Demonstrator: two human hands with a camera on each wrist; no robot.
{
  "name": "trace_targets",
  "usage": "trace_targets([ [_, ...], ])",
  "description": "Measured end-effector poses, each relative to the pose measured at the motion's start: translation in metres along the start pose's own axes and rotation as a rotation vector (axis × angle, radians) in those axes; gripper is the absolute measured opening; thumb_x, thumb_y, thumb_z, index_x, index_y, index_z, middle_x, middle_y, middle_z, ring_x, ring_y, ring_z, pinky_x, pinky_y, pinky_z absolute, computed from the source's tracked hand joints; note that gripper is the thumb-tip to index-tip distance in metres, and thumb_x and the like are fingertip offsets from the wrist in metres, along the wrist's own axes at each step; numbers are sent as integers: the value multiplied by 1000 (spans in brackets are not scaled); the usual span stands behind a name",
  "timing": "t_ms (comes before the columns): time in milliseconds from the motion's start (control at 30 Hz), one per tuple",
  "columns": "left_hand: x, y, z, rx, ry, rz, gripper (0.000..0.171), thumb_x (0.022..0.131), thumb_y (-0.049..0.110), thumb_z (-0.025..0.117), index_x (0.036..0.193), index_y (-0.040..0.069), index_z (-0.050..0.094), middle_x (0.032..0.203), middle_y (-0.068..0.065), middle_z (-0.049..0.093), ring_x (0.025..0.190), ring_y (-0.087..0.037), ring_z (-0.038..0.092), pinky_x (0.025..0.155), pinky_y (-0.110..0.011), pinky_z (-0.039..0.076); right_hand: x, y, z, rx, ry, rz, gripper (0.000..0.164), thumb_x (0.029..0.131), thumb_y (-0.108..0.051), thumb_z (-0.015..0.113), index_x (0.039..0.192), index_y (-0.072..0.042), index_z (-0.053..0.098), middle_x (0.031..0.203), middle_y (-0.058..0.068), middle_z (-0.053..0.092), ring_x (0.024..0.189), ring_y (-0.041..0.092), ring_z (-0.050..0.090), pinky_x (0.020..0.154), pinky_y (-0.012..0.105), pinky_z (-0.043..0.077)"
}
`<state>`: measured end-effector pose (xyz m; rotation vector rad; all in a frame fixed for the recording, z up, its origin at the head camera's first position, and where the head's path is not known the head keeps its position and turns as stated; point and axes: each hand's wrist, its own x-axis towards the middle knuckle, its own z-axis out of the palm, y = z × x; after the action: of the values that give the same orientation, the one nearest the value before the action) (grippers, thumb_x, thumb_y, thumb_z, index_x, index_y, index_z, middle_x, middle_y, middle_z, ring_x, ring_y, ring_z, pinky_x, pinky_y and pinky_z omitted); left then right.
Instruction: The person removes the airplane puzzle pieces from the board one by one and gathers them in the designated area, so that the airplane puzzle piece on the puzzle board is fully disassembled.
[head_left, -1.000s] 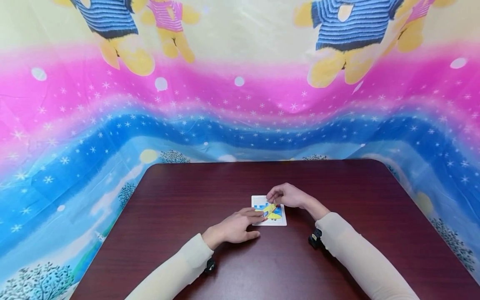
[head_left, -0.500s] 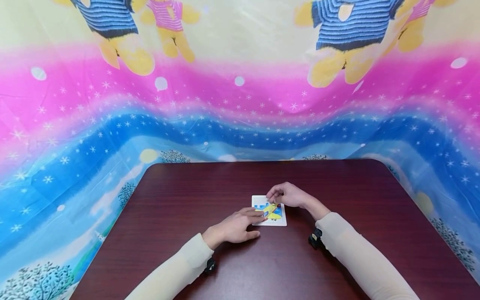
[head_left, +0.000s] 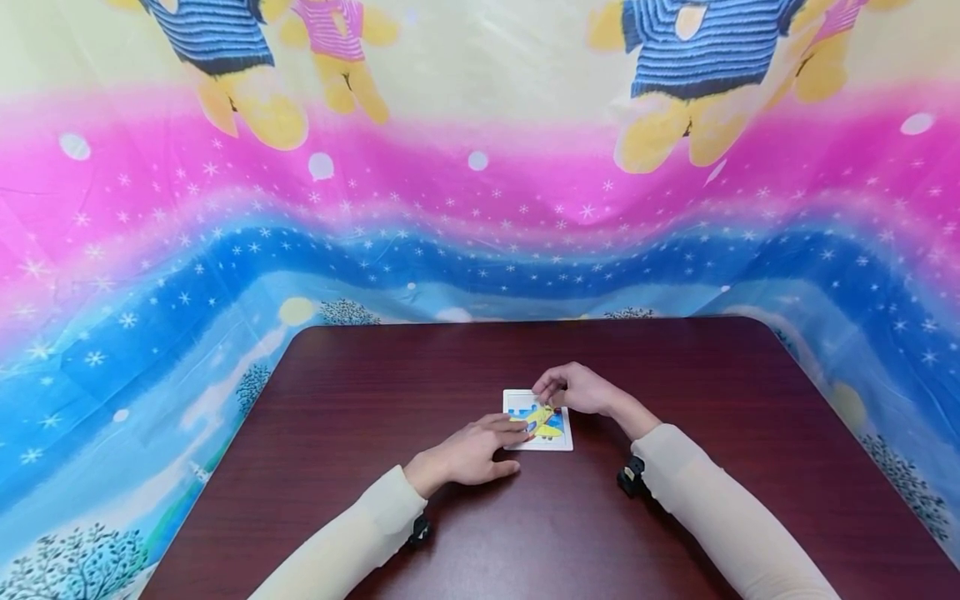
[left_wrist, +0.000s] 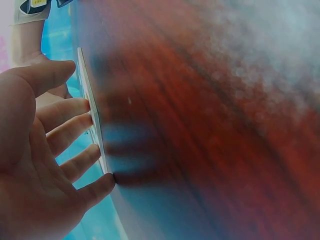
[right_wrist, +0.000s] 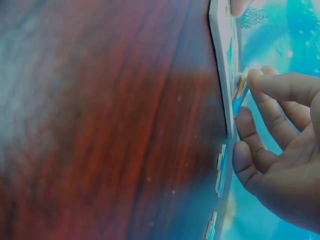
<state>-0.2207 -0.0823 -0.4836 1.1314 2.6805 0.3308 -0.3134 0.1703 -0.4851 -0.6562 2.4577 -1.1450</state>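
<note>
A white-framed jigsaw puzzle board (head_left: 567, 444) lies on the table, with a yellow plane on blue in its picture. My left hand (head_left: 471, 452) reaches over the board's left side. Its fingers are spread and nearly straight, their tips touching the board in the left wrist view. At the board's upper right is my right hand (head_left: 581, 390). In the right wrist view its thumb and fingertips pinch a small puzzle piece (right_wrist: 241, 89), tilted against the board's face. From the head, the fingers partly cover that piece and the top right corner of the board.
Further loose puzzle pieces (right_wrist: 221, 170) lie on the table beside the board in the right wrist view; the right hand and arm hide them from the head. The dark red wooden table (head_left: 390, 375) ends at a patterned cloth backdrop (head_left: 480, 200).
Both hands and the board stay in nearly the same place. The piece at the right fingertips appears to have turned slightly.
</note>
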Motion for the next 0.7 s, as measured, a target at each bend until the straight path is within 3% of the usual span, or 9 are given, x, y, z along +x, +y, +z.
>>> trace_targets([
  [233,0,-1,1,-1,5,2,52,100,37,58,149,23,48,158,4,43,151,-26,32,121,-44,32,2,0,1,-53,36,-13,27,90,1,61,108,-13,74,106,3,74,96,15,66,83,33,53],
  [500,0,-1,-1,-12,1,2,52,101,36,58,149,22,48,158,4,43,151,-26,31,121,-44,32,0,1,0,-69,76,60,23,90,-3,67,109,-13,74,108,2,74,100,16,66,88,36,54],
  [700,0,-1,0,-6,8,4,51,100,36,58,149,22,49,158,4,43,151,-26,32,121,-44,32,-1,1,0,-41,74,98,20,88,-7,72,107,-12,74,102,3,74,96,16,67,83,33,55],
])
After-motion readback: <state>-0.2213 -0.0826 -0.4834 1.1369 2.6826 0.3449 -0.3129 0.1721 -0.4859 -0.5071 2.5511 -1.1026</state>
